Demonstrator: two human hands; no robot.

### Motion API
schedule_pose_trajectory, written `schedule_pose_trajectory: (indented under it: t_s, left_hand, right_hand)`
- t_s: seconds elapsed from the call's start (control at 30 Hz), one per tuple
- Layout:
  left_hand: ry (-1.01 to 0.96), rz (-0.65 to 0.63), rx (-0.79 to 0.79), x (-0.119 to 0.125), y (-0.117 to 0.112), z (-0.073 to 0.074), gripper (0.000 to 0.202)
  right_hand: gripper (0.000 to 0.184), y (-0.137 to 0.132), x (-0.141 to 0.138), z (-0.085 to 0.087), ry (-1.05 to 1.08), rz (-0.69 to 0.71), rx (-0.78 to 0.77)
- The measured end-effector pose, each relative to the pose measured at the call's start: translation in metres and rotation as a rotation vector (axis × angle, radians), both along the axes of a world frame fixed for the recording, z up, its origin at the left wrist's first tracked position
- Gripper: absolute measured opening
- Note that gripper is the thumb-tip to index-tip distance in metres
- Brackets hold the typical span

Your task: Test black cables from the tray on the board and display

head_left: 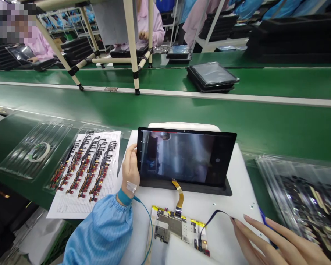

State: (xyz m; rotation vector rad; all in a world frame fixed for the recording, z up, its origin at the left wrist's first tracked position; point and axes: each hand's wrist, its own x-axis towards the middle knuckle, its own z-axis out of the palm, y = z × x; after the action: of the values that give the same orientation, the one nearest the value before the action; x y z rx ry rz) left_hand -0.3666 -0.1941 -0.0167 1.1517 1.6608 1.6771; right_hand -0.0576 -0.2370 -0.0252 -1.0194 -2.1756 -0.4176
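Note:
My left hand (130,170) grips the left edge of a black-framed tablet (182,157), which lies face up on a white work pad (237,184). An amber flex ribbon cable (178,193) runs from the tablet's lower edge to a circuit board (171,225) edged with yellow tape. A thin dark cable (216,215) rises from the board to the fingertips of my right hand (281,243). I cannot tell whether those fingers pinch it. A blue antistatic wrist strap (124,197) circles my left wrist, with a blue wire (149,224) trailing from it.
To the left, a gridded paper sheet (85,173) carries rows of flex cables, beside a clear tray (34,151) holding a tape roll. A clear tray of dark parts (306,206) lies at right. Beyond the green conveyor belt (165,110), a stacked tablet pile (212,76) and co-workers in pink sleeves appear.

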Motion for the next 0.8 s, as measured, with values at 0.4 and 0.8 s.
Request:
schedule_pose_trajectory:
  t_s: [0.4,0.8]
  left_hand:
    - [0.04,0.017,-0.025,-0.003,0.0,0.002,0.036]
    - [0.033,-0.019,-0.023,-0.001,0.0,0.002,0.029]
  right_hand:
    - [0.027,-0.003,-0.016,0.005,0.08,-0.053,0.006]
    - [0.009,-0.004,-0.026,0.004,0.138,-0.097,0.004]
